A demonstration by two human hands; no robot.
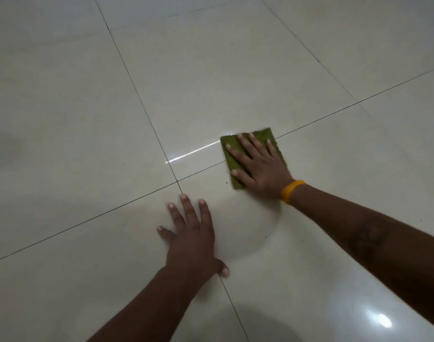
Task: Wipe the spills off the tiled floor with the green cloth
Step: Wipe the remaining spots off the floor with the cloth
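While both hands lie spread — right hand [259, 166] pressing green cloth [232, 164], left hand [192, 233] flat on tiled floor [87, 119].

Glossy cream tiled floor [211, 70], dark grout lines [137, 92], lamp glare [383, 320] near right

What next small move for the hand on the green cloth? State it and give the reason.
Probably slide the green cloth left along the grout line. The right hand presses it flat with spread fingers, a wet glossy streak shines just left of it, and the left hand is braced flat on the tiled floor.
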